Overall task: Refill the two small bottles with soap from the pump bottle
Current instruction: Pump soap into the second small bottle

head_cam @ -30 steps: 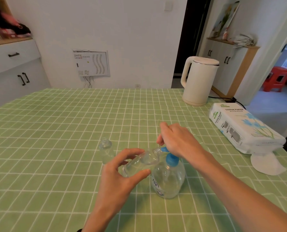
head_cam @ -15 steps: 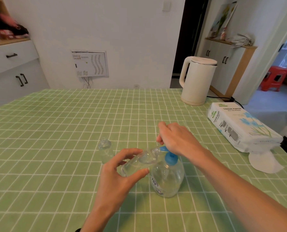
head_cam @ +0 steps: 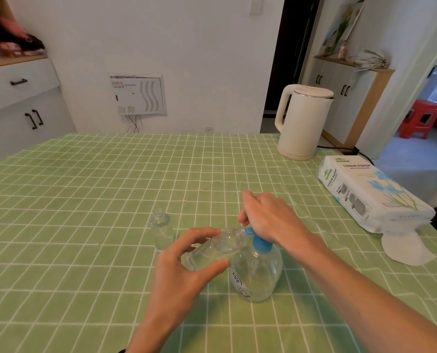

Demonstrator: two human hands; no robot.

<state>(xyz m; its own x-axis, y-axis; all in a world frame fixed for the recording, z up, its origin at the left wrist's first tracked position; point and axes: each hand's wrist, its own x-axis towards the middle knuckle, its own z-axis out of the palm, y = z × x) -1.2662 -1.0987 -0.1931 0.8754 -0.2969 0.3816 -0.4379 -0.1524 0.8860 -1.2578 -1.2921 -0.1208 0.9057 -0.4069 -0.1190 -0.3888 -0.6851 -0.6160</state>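
A clear pump bottle (head_cam: 256,272) with a blue pump head stands on the green checked tablecloth (head_cam: 84,200). My right hand (head_cam: 268,215) rests on top of the pump head, fingers curled over it. My left hand (head_cam: 184,271) grips a small clear bottle (head_cam: 212,247), tilted with its mouth up against the blue nozzle. A second small clear bottle (head_cam: 162,231) stands upright and uncapped to the left, apart from both hands.
A white electric kettle (head_cam: 302,121) stands at the far right of the table. A pack of tissue paper (head_cam: 370,194) lies along the right edge with a loose tissue under it. White cabinets stand at left and right.
Hands and bottles keep nearly the same pose. The tilted small bottle stays at the nozzle and my right hand stays on the pump; only the camera shifted slightly.
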